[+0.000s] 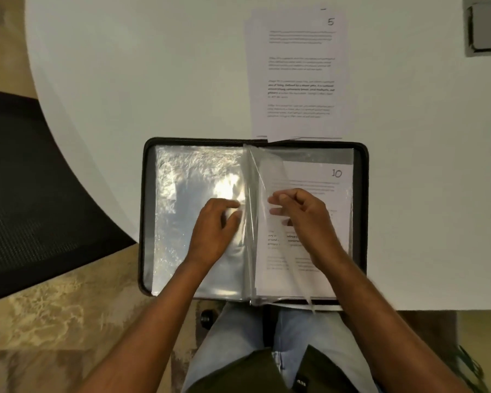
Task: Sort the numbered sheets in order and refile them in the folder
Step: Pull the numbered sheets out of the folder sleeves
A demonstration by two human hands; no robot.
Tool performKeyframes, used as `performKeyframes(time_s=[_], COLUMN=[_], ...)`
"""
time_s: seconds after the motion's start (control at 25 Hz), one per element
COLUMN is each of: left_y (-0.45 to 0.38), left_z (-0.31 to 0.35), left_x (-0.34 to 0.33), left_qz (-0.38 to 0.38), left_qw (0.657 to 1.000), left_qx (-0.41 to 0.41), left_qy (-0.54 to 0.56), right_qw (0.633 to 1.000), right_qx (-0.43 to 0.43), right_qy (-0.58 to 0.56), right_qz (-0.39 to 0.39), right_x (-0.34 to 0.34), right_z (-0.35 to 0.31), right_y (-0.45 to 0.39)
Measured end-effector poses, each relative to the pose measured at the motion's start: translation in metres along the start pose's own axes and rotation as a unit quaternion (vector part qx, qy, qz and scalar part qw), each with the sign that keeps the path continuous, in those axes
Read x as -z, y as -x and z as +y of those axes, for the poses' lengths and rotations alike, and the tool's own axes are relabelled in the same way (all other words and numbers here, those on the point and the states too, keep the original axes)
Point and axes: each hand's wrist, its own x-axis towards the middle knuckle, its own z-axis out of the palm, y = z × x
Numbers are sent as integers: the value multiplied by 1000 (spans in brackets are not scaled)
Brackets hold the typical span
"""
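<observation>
The folder (362,194) lay open at the surface's (125,80) near edge, sheet 10 (323,177) sleeved on its right half, its left sleeves seemingly empty. A stack topped by sheet 5 (298,75) lay just beyond, so most refiling probably remained. The right hand (301,217) pinched a clear sleeve (262,177); the left hand (216,231), fingers loosely bent, rested on the left sleeves.

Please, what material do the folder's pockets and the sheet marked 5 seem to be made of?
The pockets look like thin clear plastic film, glossy: they wrinkle, throw bright glare, and the sheet marked 10 shows through one. The sheet marked 5 looks like ordinary matte white paper with printed text and no glare.
</observation>
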Motion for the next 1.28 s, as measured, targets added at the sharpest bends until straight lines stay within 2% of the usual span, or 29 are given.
performKeyframes(time_s=[0.12,0.44,0.68,0.76,0.88,1.0,1.12,1.28], left_y=[9,33,40,38,36,35,34,36], left_z=[5,-5,-26,-30,-47,-63,-63,-51], left_x=[14,48,66,71,73,74,72,63], left_qz=[4,-31,24,53,97,126,145,168], left_qw=[988,918,900,905,937,947,950,944], left_qx=[102,244,282,295,270,262,271,277], left_qy=[118,310,332,302,201,135,61,-56], right_qw=[999,990,986,987,987,989,991,978], right_qx=[8,50,64,72,78,96,123,158], right_qy=[-17,-49,-42,-44,-40,-32,32,123], right_qz=[-38,-122,-147,-139,-133,-111,-51,67], right_x=[-29,-90,-123,-130,-134,-124,-93,-28], right_z=[-3,-2,18,26,33,38,42,51], right_y=[3,-1,-7,-8,-8,-10,-15,-30])
